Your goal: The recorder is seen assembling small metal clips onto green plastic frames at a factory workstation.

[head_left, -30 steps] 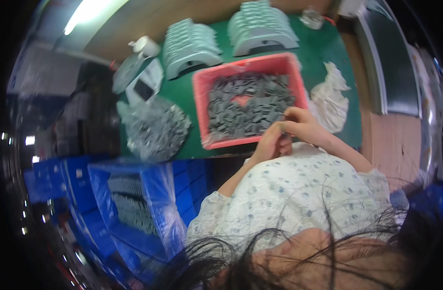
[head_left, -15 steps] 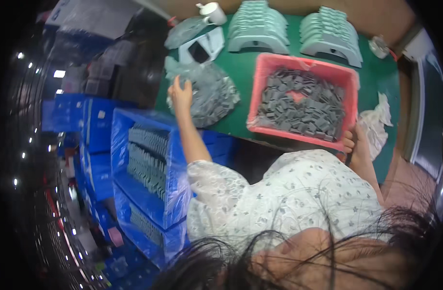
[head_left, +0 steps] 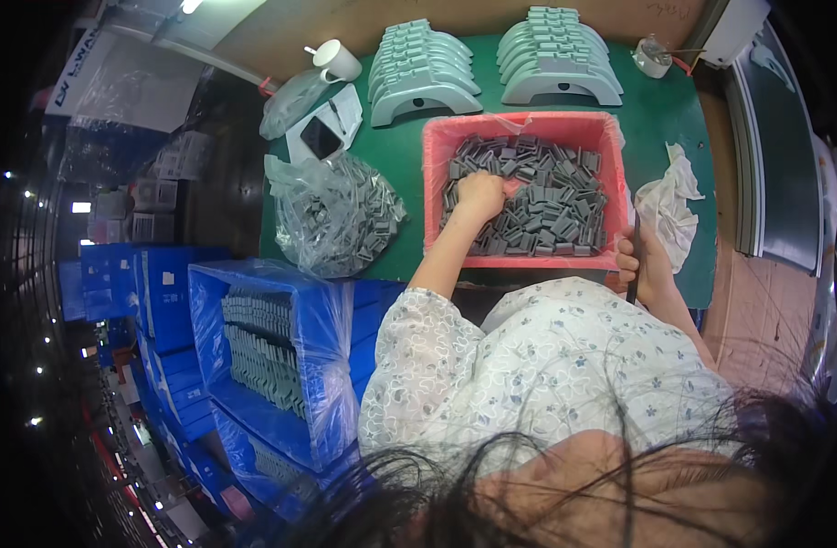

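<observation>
Lengthwise, the dark strip (head_left: 636,232) runs up the view.

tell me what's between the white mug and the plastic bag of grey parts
In the head view, a black phone on a white sheet lies between the white mug and the bag of grey parts.

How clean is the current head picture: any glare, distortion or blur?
Head view: small grey plastic pieces look fairly sharp; glare streaks the wrinkled clear plastic film on the blue plastic crate; straight edges bend toward the dark rim; dark hair strands at the bottom look soft.
</observation>
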The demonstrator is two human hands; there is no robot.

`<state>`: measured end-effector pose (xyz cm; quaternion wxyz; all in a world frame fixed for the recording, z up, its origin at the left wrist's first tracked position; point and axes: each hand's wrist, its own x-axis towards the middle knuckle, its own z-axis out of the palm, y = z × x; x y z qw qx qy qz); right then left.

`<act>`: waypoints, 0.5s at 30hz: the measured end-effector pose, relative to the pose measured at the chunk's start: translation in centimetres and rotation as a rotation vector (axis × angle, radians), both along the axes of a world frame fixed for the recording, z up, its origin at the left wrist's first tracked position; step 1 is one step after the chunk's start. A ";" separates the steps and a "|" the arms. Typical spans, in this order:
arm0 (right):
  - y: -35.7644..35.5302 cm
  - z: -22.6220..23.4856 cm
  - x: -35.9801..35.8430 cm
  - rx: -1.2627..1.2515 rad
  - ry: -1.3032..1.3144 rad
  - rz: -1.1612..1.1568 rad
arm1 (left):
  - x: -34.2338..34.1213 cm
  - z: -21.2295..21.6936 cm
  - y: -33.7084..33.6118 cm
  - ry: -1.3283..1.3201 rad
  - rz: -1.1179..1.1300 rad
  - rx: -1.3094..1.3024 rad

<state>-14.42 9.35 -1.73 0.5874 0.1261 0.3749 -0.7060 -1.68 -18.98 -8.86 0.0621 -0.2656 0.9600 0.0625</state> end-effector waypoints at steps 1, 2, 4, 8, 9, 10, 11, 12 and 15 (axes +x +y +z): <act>0.1 0.2 0.0 0.013 0.000 -0.013 | -0.4 -0.3 0.1 -0.027 0.010 0.070; 0.2 0.1 -0.1 0.010 0.000 -0.019 | -0.5 -0.5 0.1 -0.055 0.022 0.138; 0.6 -0.3 -0.3 0.009 -0.007 -0.028 | -0.4 -0.8 -0.1 -0.054 0.006 0.139; 0.6 -0.3 -0.5 -0.002 -0.020 -0.054 | 1.0 -0.4 -1.2 0.420 0.059 0.223; 0.4 -0.2 -0.6 0.009 -0.014 -0.060 | 1.2 -0.2 -1.2 0.677 0.094 0.247; 0.1 0.0 -0.6 0.019 -0.009 -0.064 | 1.4 0.3 -0.7 0.675 0.086 0.246; -0.3 0.6 -0.7 0.016 -0.008 -0.073 | 1.3 1.3 0.2 0.853 0.285 0.801; -0.9 1.5 -0.7 0.075 0.095 0.009 | 1.3 2.4 1.3 0.987 0.489 1.369; -2.6 3.5 -0.3 0.069 0.360 0.181 | 1.0 6.2 6.6 1.031 0.494 1.939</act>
